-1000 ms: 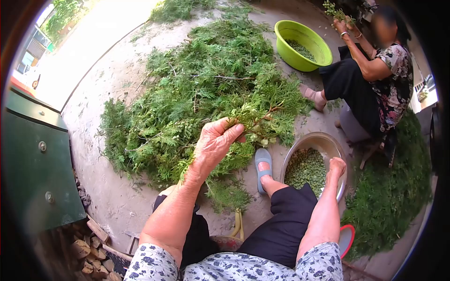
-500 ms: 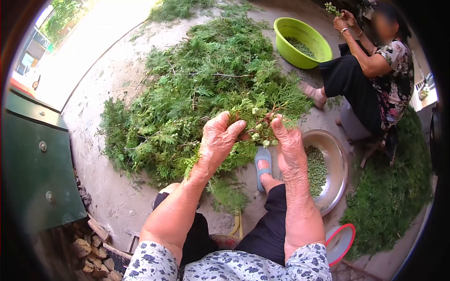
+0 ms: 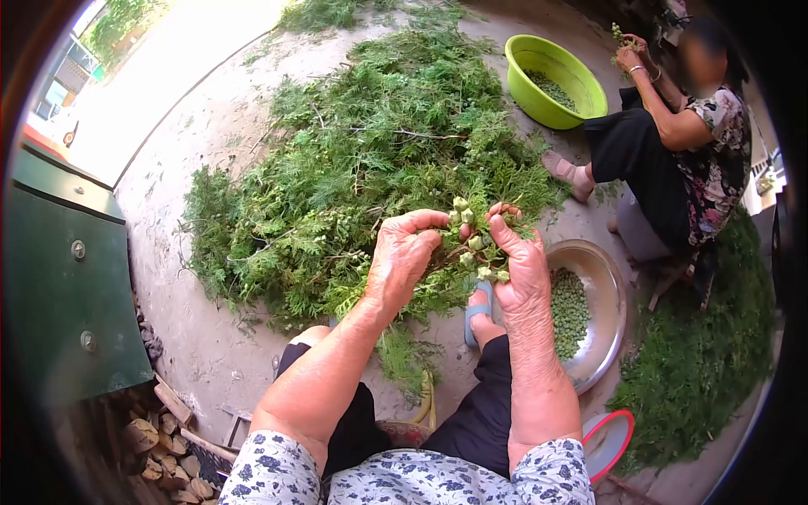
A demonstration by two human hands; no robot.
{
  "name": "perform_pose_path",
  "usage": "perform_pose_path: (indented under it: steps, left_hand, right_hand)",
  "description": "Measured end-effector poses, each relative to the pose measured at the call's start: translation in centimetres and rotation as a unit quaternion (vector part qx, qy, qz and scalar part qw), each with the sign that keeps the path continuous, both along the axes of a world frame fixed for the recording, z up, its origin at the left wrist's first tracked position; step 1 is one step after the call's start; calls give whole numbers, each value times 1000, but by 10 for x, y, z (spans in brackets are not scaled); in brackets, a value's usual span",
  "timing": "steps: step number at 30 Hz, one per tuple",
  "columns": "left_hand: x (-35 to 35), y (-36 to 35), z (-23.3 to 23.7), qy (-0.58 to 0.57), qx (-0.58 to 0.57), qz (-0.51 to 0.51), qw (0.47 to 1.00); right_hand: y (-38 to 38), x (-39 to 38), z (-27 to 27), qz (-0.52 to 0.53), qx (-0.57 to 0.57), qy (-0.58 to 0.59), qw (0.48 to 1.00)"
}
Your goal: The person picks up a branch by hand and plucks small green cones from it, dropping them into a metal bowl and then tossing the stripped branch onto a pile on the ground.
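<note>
Pinched grip of left hand (image 3: pixel 402 252) on green sprig (image 3: pixel 463 252)

Head view: pale, knobbly green cones (image 3: pixel 486 273) cluster on the sprig, between both hands, before the branch pile (image 3: pixel 337 168). Right hand (image 3: pixel 526 273) curls beside them; whether it is closed, one cannot tell.

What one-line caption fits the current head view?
Both hands hold a cone-bearing green sprig above leafy cuttings, beside a metal basin of picked green cones.
</note>
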State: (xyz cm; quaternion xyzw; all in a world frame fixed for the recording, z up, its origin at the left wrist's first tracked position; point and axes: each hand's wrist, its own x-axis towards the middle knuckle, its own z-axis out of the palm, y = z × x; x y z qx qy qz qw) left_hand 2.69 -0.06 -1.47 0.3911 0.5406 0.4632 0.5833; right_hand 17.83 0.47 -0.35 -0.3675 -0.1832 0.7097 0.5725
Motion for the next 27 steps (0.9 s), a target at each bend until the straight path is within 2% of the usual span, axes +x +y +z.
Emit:
perform_pose_path:
  steps: [3,4,5,6,9,11,14,17,22,25,27]
  left_hand:
    - [-7,1,-11,-48,-30,-29,998]
    - [-10,2,-7,58,180,-60,980]
    - [-10,2,0,161,380,-88,907]
    - [-5,0,9,-71,-42,-71,994]
    - [1,-1,10,-138,-16,-101,985]
    - [7,-4,10,-117,-3,-83,990]
    - [15,-3,0,-251,5,-30,968]
    - [15,-3,-6,-280,3,-19,960]
    - [15,-4,3,-262,29,-11,965]
    - [15,-4,4,-230,35,-13,972]
    - [15,-4,3,-138,84,16,987]
  right_hand:
    - [0,-1,-1,-13,3,-8,1000]
    - [0,-3,-1,-35,9,-20,999]
    - [1,-3,-1,-58,15,-32,998]
    - [2,-3,-3,-57,15,-32,998]
    - [5,-3,-4,-63,71,-66,993]
    - [4,-4,0,-68,77,-88,991]
    - [3,-5,-1,-62,91,-115,987]
    - [2,-5,-1,-58,97,-133,985]
    - [1,-2,-3,-45,82,-103,990]
    - [-1,-2,-1,-28,35,-93,995]
    - [4,0,-3,-35,85,-141,986]
